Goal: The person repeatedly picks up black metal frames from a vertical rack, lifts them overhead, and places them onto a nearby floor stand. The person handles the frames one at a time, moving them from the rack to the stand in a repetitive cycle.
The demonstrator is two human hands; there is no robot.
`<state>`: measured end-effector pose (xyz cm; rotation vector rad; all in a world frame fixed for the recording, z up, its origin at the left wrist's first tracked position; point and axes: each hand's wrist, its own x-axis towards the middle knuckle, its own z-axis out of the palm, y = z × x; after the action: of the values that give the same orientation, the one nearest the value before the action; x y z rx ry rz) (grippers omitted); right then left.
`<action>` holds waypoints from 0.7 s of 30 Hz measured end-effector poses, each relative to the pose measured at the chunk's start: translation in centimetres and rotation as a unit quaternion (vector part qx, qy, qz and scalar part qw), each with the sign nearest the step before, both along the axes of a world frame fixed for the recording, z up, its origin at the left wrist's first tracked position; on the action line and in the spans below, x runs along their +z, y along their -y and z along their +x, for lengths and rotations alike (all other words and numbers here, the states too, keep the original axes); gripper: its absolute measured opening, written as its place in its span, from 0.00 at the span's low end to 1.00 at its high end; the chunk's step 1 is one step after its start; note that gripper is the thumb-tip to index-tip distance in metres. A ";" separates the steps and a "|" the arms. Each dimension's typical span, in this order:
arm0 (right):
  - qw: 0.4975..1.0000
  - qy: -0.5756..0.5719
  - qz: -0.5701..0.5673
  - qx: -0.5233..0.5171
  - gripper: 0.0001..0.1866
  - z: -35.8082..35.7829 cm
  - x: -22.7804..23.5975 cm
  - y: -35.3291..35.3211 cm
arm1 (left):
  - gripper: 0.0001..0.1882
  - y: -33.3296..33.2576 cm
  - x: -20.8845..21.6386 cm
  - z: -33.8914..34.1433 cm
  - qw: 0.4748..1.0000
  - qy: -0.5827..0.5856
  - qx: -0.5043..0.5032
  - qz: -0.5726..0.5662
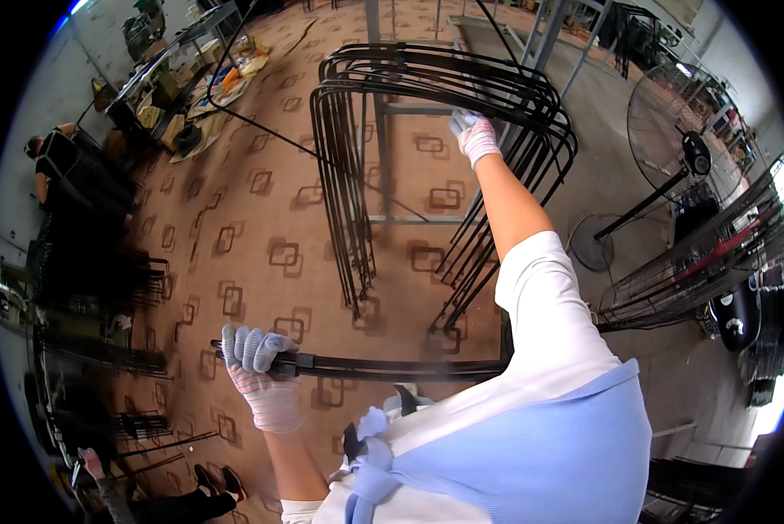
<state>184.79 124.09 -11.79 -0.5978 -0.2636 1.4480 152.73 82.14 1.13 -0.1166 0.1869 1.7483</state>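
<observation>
My left hand point(257, 354), in a striped glove with grey-blue fingers, is closed around the end of a bundle of black metal tubes point(392, 368). The tubes run across in front of my body to the right, where my sleeve hides their far part. My right arm stretches forward, and its gloved hand point(472, 133) is at the top bars of several bent black tubular frames point(436, 90). Its fingers look curled at the nearest bar, though their tips are partly hidden. These U-shaped frames hang side by side, legs down, on a grey metal rack point(418, 109).
A large standing fan point(694, 153) is at the right, beside wire racks point(698, 271). A person in dark clothes point(69, 166) is at the far left, near dark stacked frames point(86, 271). Another person's legs point(204, 498) show at lower left. Patterned flooring point(261, 253) lies below.
</observation>
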 end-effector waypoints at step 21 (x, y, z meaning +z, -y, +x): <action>0.994 -0.013 -0.013 -0.111 0.15 -3.3 -3.0 -5.0 | 0.22 0.1 0.4 0.2 1.000 0.006 0.007 -0.012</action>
<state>181.46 129.09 -14.77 -0.6089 -0.1535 1.2459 152.94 82.03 1.49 -0.1454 0.1982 1.7598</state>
